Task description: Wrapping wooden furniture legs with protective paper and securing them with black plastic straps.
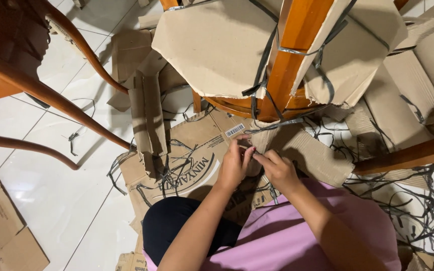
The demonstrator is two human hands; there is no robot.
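My left hand (234,163) and my right hand (279,170) meet at the lower end of a wooden chair part (290,55) that is wrapped in torn brown cardboard (212,45) and black plastic strapping (262,75). Both hands pinch the edge of a corrugated cardboard wrap (302,148) just below the wood. The fingertips of the two hands almost touch. My pink shirt and dark trousers fill the bottom of the view.
Curved wooden chair legs (51,95) stretch across the left. A flattened printed carton (197,160) lies on the white tiled floor under loose black straps (408,200). More cardboard pieces lie at the lower left (3,226) and at the right (413,85).
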